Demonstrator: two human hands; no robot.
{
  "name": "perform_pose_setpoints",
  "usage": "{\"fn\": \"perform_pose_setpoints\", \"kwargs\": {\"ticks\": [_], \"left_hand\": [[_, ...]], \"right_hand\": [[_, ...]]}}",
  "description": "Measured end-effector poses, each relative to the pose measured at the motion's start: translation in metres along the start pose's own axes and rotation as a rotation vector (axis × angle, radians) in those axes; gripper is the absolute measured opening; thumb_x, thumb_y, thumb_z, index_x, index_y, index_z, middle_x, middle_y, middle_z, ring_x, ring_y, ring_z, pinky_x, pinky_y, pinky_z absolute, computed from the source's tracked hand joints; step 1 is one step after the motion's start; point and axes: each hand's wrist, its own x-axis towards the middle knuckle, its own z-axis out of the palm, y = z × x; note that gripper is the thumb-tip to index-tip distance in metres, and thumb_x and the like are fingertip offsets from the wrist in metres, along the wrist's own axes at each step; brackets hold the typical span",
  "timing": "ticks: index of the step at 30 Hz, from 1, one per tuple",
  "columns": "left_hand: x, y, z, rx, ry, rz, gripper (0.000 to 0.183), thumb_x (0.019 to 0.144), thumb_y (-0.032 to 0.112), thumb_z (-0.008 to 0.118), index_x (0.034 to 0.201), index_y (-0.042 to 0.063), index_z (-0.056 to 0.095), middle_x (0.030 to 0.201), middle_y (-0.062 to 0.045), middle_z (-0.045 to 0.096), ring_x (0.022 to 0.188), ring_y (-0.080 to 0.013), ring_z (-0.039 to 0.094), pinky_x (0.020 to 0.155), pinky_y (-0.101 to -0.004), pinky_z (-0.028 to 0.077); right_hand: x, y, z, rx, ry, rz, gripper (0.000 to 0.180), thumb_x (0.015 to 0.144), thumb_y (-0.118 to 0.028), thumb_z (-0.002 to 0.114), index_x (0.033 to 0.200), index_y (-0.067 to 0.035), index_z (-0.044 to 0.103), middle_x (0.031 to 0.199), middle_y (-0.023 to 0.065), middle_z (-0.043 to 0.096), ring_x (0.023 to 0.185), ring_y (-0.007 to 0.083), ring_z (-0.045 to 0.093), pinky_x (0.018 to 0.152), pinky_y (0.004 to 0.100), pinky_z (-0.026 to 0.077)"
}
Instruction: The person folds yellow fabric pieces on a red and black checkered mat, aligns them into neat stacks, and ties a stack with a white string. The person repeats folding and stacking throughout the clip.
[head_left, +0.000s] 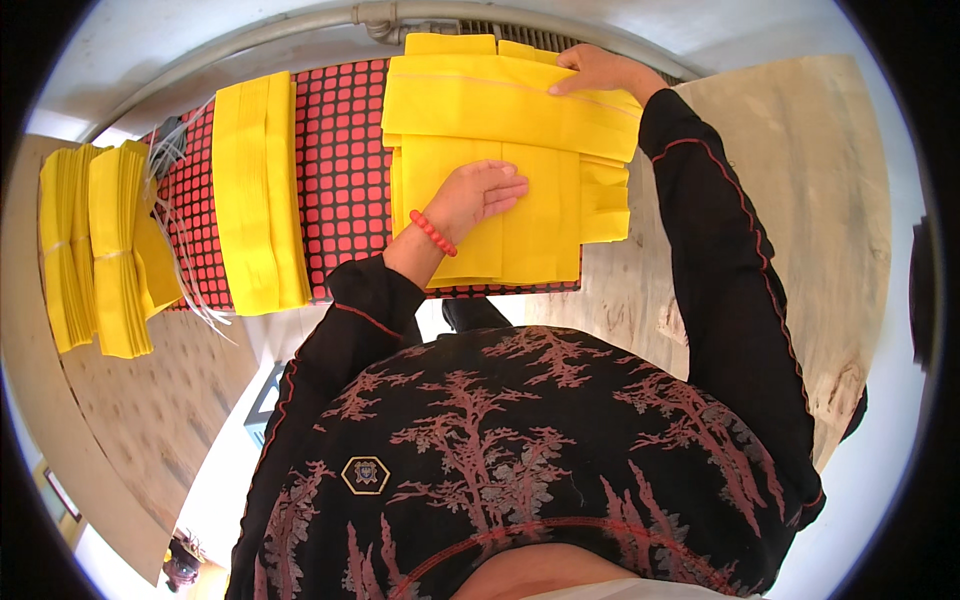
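A broad folded strip of yellow fabric (495, 105) lies crosswise over the far part of a yellow fabric stack (487, 225). At the strip's far right edge is my right hand (600, 71), its thumb on top and its fingers curled at the edge. My left hand (484, 195) rests flat and edge-on upon the stack, fingers extended to the right, holding nothing. A red bead bracelet (433, 233) circles the left wrist. Beneath the stack spreads a red-and-black checked cover (341, 165), and several fabric ends (606, 202) stick out at the right.
Another folded yellow pile (259, 195) lies to the left on the cover. Beyond it are white plastic ties (180, 255) and tied yellow bundles (120, 255) on a wooden board (150, 390). A wooden panel (817, 225) stands at right; a pipe (300, 30) runs along the wall.
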Motion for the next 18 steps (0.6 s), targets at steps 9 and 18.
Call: {"fn": "perform_pose_setpoints", "kwargs": {"ticks": [9, 18], "left_hand": [[0.003, -0.013, 0.017, -0.598, -0.110, 0.062, 0.042, 0.098, 0.023, 0.055, 0.134, 0.003, 0.045, 0.132, -0.014, 0.055, 0.124, -0.0246, 0.053, 0.106, -0.0393, 0.042], [-0.041, -0.026, 0.031, -0.486, -0.044, 0.174, 0.042, 0.100, 0.014, 0.051, 0.138, 0.001, 0.041, 0.135, -0.011, 0.052, 0.121, -0.0247, 0.054, 0.104, -0.0401, 0.045]], "right_hand": [[-0.065, -0.062, 0.007, 0.936, -0.335, 0.221, 0.034, 0.089, -0.033, 0.068, 0.105, -0.003, 0.065, 0.091, 0.0001, 0.066, 0.078, 0.0078, 0.062, 0.067, 0.0239, 0.050], [-0.080, -0.111, 0.029, 1.165, -0.438, 0.220, 0.042, 0.092, -0.034, 0.064, 0.120, -0.003, 0.061, 0.110, 0.0029, 0.067, 0.094, 0.0107, 0.065, 0.080, 0.0254, 0.053]]}}
